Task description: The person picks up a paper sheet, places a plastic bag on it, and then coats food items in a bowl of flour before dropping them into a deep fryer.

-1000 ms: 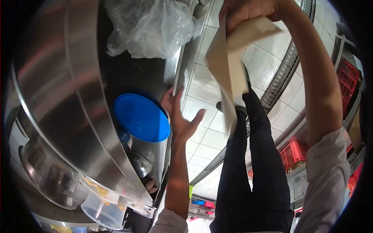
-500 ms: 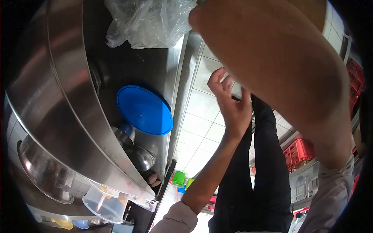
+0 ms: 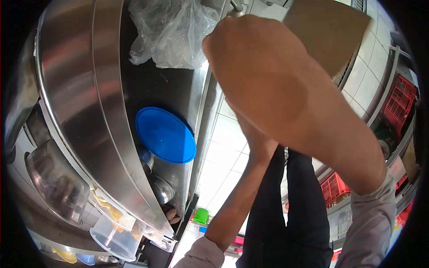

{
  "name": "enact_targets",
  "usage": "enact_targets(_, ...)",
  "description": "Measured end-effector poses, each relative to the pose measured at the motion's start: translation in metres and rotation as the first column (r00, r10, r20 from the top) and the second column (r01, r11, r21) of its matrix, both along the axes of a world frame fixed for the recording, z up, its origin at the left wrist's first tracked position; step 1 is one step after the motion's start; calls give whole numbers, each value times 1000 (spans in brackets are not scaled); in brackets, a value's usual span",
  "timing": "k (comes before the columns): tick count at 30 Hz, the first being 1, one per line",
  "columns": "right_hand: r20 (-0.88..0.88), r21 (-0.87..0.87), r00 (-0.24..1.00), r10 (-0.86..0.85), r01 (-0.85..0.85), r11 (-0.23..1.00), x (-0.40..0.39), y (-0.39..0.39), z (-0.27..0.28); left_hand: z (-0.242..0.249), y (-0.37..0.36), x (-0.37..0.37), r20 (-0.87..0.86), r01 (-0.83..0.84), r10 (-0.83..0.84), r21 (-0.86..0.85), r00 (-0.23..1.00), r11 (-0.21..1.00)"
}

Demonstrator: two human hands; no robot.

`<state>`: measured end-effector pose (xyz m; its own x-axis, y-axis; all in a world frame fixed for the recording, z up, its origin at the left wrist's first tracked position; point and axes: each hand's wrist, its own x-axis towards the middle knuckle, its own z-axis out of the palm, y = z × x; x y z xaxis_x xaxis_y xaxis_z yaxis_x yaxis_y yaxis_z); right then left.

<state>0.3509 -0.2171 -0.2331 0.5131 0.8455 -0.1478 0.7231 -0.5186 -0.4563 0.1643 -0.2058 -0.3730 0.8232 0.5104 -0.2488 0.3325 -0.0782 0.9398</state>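
My right hand (image 3: 250, 53) is close to the camera, bent over at the wrist. Its back faces me and its fingers are hidden underneath. Behind it my left hand (image 3: 250, 134) is mostly covered; only a strip near the wrist shows, so its fingers cannot be seen. Clear plastic bags (image 3: 172, 38) lie crumpled on the steel counter just left of my right hand. Farther down the counter is a blue oval-looking lid (image 3: 166, 135). Whether either hand holds anything is hidden.
A curved steel shelf (image 3: 78, 85) overhangs the counter at left, with a metal bowl (image 3: 58, 183) and a clear plastic container (image 3: 114, 236) beyond it. A brown cardboard-like panel (image 3: 328, 33) is at upper right. Red crates (image 3: 333, 190) stand at right.
My right hand and forearm have moved left in the view, covering the left hand, whose curled, spread fingers showed before. The brown panel now shows more fully.
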Motion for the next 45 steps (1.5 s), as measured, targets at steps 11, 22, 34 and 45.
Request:
enact_targets(11, 127, 366, 992, 16, -62, 928, 26, -30, -20, 30, 66, 11, -150, 175, -140, 253, 979, 952)
enact_targets(22, 130, 252, 947, -293, 254, 934, 22, 108, -121, -3, 187, 4, -607, 232, -184, 1, 773, 973)
enact_targets(34, -452, 702, 828, -331, 559, 441, 4, 108, -30, -30, 299, 15, -460, 474, -180, 676, 869, 564)
enact_targets(45, -716, 475, 612, -336, 779, 409, -21, 90, -114, -58, 318, 47, -296, 418, -388, 864, 873, 281)
